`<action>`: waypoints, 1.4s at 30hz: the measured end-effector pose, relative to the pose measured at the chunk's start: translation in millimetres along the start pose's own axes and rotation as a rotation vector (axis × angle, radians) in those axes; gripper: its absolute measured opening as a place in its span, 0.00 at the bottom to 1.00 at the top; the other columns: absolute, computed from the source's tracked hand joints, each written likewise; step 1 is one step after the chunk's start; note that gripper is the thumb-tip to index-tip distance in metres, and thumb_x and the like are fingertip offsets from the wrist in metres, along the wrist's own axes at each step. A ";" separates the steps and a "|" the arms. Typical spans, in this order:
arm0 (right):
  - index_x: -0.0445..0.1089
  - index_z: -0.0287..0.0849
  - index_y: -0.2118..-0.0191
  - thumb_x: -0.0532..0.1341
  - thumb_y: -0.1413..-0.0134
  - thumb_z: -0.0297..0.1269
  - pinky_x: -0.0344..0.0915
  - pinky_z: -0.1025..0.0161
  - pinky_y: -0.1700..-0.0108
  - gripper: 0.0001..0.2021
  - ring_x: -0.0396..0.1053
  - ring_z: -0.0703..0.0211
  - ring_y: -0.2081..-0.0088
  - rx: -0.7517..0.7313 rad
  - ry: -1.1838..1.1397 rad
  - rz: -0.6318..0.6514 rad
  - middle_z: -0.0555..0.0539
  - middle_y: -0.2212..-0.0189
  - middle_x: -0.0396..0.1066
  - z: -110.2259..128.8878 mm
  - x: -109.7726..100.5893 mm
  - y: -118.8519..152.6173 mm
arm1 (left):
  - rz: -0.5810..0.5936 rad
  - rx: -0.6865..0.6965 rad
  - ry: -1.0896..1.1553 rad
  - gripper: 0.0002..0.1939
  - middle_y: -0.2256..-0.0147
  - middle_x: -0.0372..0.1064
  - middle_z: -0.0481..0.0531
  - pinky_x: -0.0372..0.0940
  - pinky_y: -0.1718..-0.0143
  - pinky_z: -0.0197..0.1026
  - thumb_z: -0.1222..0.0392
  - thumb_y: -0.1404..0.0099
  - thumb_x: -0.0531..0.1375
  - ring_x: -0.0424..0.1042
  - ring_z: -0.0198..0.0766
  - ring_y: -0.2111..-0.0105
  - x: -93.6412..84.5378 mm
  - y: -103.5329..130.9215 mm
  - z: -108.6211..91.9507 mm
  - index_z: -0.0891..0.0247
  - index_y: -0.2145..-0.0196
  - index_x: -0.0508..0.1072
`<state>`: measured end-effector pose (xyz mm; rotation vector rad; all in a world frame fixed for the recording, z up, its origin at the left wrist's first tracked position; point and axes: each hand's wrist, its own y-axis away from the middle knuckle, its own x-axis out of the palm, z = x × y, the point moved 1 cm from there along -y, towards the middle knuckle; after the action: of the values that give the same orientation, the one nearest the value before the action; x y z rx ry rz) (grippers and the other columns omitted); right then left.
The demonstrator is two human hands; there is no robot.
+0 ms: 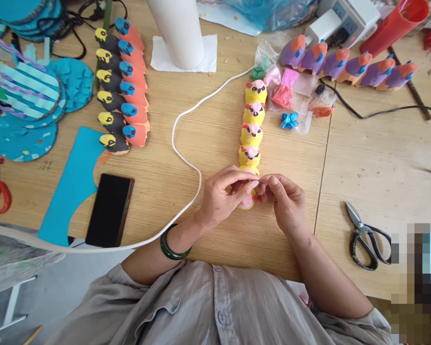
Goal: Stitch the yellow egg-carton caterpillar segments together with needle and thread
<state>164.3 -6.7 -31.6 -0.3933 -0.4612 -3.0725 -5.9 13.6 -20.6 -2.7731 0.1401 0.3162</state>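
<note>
A row of small yellow figures (pixel 252 135) with pink faces and dark eye marks runs away from me down the middle of the table. Over its near end, my left hand (pixel 222 192) and my right hand (pixel 286 196) meet, fingertips almost touching. Each has thumb and forefinger pinched together; whatever is between them is too small to make out. The hands partly cover the nearest figures, and one pink face (pixel 247 201) shows below the fingers. Beyond the right hand lie small plastic bags of coloured clay (pixel 283 97) and a blue clay lump (pixel 289 120).
Black-handled scissors (pixel 362 235) lie at right, a dark phone (pixel 109 211) and blue sheet (pixel 73 184) at left. A white cable (pixel 173 139) curves past my left arm. Other figure rows stand at left (pixel 133 86) and back right (pixel 332 62). A white cylinder (pixel 181 33) stands behind.
</note>
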 end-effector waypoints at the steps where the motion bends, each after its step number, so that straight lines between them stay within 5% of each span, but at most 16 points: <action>1: 0.80 0.46 0.65 0.69 0.37 0.51 0.73 0.65 0.67 0.14 0.71 0.65 0.73 0.001 0.002 -0.004 0.53 0.74 0.73 0.7 0.7 -0.1 | 0.002 -0.002 0.007 0.02 0.63 0.82 0.50 0.72 0.65 0.33 0.64 0.29 0.68 0.79 0.32 0.65 -0.1 -0.2 -0.2 0.62 0.59 0.82; 9: 0.78 0.45 0.68 0.74 0.43 0.50 0.73 0.66 0.72 0.14 0.68 0.66 0.76 -0.018 0.006 -0.076 0.53 0.76 0.73 1.7 1.7 -1.2 | 0.020 0.001 0.027 0.08 0.63 0.80 0.51 0.71 0.66 0.34 0.61 0.29 0.68 0.75 0.31 0.67 -1.6 -0.8 -1.3 0.62 0.53 0.83; 29: 0.76 0.44 0.70 0.74 0.45 0.52 0.71 0.66 0.72 0.16 0.66 0.66 0.77 0.034 -0.048 -0.039 0.55 0.78 0.70 0.5 5.4 -1.0 | 0.056 -0.042 0.066 0.05 0.61 0.82 0.52 0.73 0.60 0.35 0.62 0.28 0.67 0.80 0.34 0.62 2.8 2.2 3.9 0.61 0.57 0.84; 35: 0.76 0.44 0.69 0.70 0.39 0.52 0.73 0.65 0.69 0.17 0.69 0.65 0.75 0.009 0.038 -0.017 0.52 0.75 0.73 1.9 4.7 1.2 | 0.024 -0.063 0.080 0.03 0.63 0.82 0.51 0.73 0.62 0.34 0.63 0.28 0.67 0.80 0.34 0.63 1.4 0.2 1.1 0.60 0.59 0.83; 42: 0.77 0.45 0.69 0.74 0.44 0.52 0.72 0.65 0.72 0.16 0.67 0.66 0.77 -0.009 0.044 -0.075 0.53 0.76 0.72 4.1 5.6 -0.2 | 0.038 -0.094 0.075 0.04 0.62 0.82 0.52 0.74 0.60 0.36 0.61 0.29 0.67 0.81 0.36 0.61 2.0 1.5 3.3 0.60 0.59 0.84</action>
<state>159.8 -5.2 -26.5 -0.3142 -0.4710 -3.1494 -4.8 13.1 -24.6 -2.8792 0.2009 0.2342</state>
